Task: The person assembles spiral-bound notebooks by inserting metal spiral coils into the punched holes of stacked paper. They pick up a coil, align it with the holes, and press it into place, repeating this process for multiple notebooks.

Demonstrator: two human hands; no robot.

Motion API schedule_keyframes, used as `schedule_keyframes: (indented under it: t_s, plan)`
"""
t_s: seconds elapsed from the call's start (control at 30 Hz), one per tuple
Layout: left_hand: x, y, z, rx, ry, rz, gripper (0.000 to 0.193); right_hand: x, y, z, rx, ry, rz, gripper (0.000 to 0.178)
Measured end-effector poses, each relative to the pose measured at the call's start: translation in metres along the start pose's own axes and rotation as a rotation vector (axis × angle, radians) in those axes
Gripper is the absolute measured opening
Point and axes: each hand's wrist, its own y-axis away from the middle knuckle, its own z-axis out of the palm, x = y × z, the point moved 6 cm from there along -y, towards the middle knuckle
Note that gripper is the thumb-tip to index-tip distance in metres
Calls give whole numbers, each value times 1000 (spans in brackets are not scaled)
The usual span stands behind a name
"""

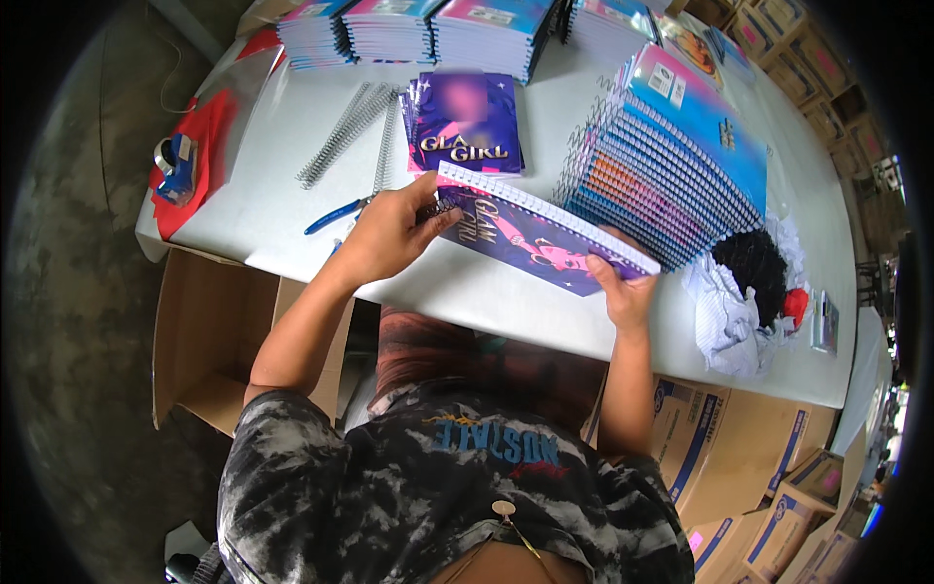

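A purple illustrated notebook [540, 234] is tilted above the table's near edge, with its white page edge and row of punched holes facing up. My right hand [626, 284] grips its right end, thumb on the cover. My left hand [394, 232] is closed at the other end, thumb and fingers pinching what looks like a dark spiral binding coil [446, 205]; part of it is hidden. Blue-handled pliers [334, 216] lie beside my left hand, partly covered by it. Just beyond, several matching purple notebooks [467, 127] are stacked.
Loose metal spiral coils [345, 134] lie left of the purple stack. A tall pile of spiral-bound notebooks [671, 156] stands right, near crumpled cloth [728, 316]. A tape dispenser [176, 170] sits on red sheets at left. More notebooks [389, 34] line the back; cardboard boxes [735, 443] stand below.
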Motion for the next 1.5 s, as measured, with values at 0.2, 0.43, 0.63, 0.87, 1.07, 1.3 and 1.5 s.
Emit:
schedule_keyframes:
  t_s: [0.2, 0.43, 0.63, 0.87, 1.07, 1.3, 1.5]
  plan:
    - [-43, 10, 38, -123, -221, -219, 35, 29, 11, -4, -75, -32, 39, 28]
    - [-6, 1, -10, 223, 89, -40, 28, 19, 9, -8, -3, 70, -18, 24]
    - [-1, -8, -23, 68, 133, -77, 29, 18, 8, -5, 42, 54, -31, 21]
    - [-4, -11, -25, 143, 51, -56, 31, 20, 11, -5, 34, 74, -41, 20]
    - [-19, -22, -28, -36, 315, -264, 22, 0, 4, 2, -71, 217, -143, 20]
    - [45, -44, -57, -132, -156, 124, 16, 7, 6, -2, -28, 15, -2, 25]
    - [31, -44, -53, -209, -29, 28, 29, 6, 3, 0, -33, 97, -73, 24]
